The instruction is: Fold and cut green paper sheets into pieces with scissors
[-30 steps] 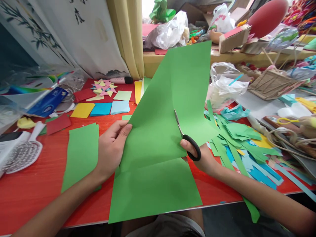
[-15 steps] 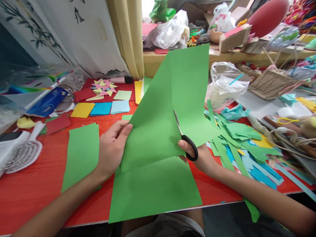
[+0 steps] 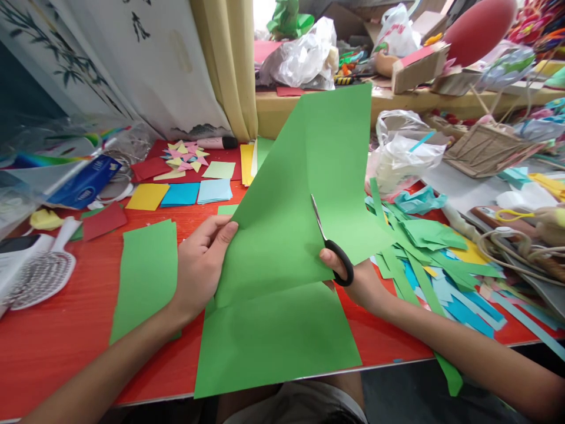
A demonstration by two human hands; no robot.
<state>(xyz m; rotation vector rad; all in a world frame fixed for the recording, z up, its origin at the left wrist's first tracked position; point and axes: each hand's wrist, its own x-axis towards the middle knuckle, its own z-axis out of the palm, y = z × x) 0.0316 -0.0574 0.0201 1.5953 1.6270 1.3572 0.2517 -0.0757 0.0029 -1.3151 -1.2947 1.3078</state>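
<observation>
The large, creased sheet of bright green paper (image 3: 269,253) is held up over the near middle of the red-topped bench (image 3: 57,359), its far end rising; a further green panel shows under its near edge and reaches the bench's near edge, though I cannot tell whether it is the same sheet; the left hand (image 3: 199,268) has its grip closed on the sheet's left edge, thumb uppermost; the right hand (image 3: 362,287) has its grip closed round the scissors with black looped handles and metal blades (image 3: 329,244), one blade lying over the green sheet and pointing far.

Just left of the left hand lies a stack of oblong green paper (image 3: 143,277); farther left is a white hairbrush (image 3: 46,274); beyond the stack sit a yellow paper square (image 3: 148,197), a blue paper square (image 3: 180,195) and a pale blue paper square (image 3: 214,192), with small pink and yellow folded paper pieces (image 3: 188,158) beyond them; on the right, near the right forearm, is a loose heap of green and blue paper strips (image 3: 435,265), a crumpled white plastic bag (image 3: 406,153) at its far side.
</observation>
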